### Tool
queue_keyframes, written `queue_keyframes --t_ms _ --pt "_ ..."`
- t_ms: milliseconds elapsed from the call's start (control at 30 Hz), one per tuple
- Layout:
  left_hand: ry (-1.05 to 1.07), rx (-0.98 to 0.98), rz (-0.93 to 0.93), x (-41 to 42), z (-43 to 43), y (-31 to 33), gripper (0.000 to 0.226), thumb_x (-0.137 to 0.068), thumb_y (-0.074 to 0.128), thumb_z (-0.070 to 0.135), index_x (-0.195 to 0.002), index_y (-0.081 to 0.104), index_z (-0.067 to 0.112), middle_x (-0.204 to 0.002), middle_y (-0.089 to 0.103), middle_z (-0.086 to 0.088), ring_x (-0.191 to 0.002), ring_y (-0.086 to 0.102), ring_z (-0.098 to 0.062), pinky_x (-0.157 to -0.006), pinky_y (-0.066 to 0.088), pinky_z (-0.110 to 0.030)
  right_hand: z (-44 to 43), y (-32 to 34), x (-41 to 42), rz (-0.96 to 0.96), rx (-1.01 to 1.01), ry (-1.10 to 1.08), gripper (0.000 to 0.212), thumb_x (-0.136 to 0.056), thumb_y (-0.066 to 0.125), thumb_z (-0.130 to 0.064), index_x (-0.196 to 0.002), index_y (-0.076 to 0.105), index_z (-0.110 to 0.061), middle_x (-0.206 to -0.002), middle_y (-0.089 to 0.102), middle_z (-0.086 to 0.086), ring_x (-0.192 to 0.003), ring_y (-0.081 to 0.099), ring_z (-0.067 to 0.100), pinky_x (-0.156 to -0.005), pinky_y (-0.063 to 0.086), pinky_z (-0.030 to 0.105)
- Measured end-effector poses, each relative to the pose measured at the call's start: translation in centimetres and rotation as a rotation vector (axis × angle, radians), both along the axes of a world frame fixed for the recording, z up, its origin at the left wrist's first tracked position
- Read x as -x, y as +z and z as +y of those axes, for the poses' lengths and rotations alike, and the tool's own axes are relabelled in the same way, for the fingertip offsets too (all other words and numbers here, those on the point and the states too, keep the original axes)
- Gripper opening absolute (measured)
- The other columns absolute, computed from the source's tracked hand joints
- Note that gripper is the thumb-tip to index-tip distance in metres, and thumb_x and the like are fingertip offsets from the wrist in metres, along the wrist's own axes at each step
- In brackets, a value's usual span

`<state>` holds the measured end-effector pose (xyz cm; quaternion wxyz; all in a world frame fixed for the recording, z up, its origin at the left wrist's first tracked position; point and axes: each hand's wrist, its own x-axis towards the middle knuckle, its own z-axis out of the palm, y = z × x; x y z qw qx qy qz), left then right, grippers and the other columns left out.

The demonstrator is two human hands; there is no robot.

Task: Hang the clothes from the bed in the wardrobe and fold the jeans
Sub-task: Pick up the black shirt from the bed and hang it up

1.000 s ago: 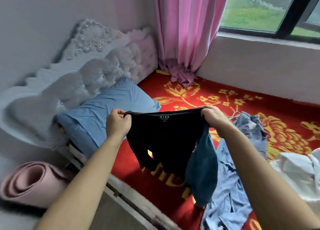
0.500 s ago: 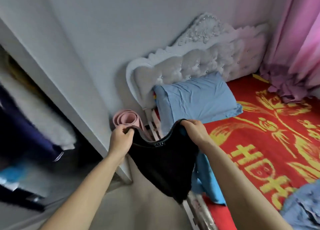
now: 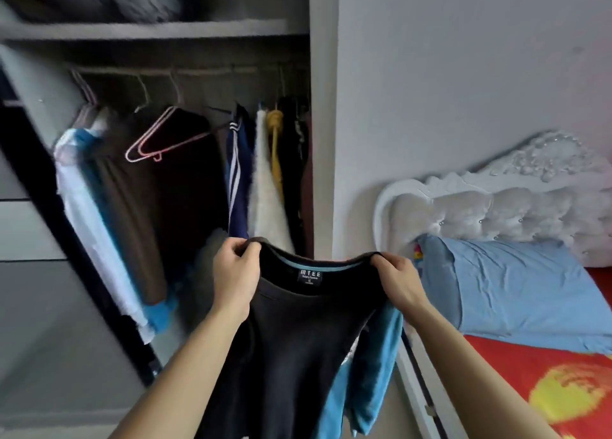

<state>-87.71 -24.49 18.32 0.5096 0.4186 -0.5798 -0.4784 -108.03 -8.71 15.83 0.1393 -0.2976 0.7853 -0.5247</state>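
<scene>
Gripping the neckline of a black T-shirt with blue sleeves [image 3: 291,332], the left hand [image 3: 235,274] and right hand [image 3: 395,278] curl their fingers round the fabric, holding it up before the open grey wardrobe [image 3: 319,107]. Empty pink wire hangers [image 3: 162,137] and hung clothes fill the rail; a light blue pillow [image 3: 516,293] lies on the red bedspread [image 3: 516,369] at right.

A light blue pillow [image 3: 516,289] lies against a white tufted headboard [image 3: 496,207]. A red and yellow bedcover [image 3: 513,365] extends beneath the pillow. A grey wall [image 3: 463,74] stands behind.
</scene>
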Motion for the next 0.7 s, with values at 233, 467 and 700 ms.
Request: queue_keyframes --t_ms 233,467,700 --pt "0.084 -0.003 0.031 -8.7 -10.2 1.7 0.005 -0.088 0.057 0.018 -0.087 0.062 0.019 -0.077 0.060 0.003 -0.066 0.052 -0.011 -0.060 0.044 -0.026 -12.9 0.7 -7.4 -0.016 -0.067 0.151 0.021 -0.090 0.053 -0.022 -0.094 0.074 -0.023 -0.089 0.072 -0.005 -0.089 0.062 0.015 -0.087 0.049 0.034" --pt "0.189 -0.036 0.038 -11.0 -18.2 0.8 0.004 -0.087 0.056 0.017 -0.086 0.059 0.019 -0.072 0.056 0.005 -0.062 0.049 -0.011 -0.055 0.041 -0.025 -24.2 0.9 -10.8 -0.078 -0.025 0.314 0.019 -0.094 0.052 -0.017 -0.101 0.068 -0.024 -0.083 0.064 -0.010 -0.089 0.059 0.015 -0.085 0.048 0.035" --pt "0.230 -0.038 -0.085 -11.4 -29.2 -0.7 0.002 -0.087 0.057 0.015 -0.085 0.057 0.016 -0.070 0.052 0.004 -0.060 0.047 -0.011 -0.055 0.040 -0.025 -39.7 2.8 -11.3 -0.044 0.089 0.437 0.032 -0.099 0.053 -0.029 -0.129 0.060 -0.023 -0.114 0.066 -0.003 -0.113 0.061 0.020 -0.101 0.049 0.044"
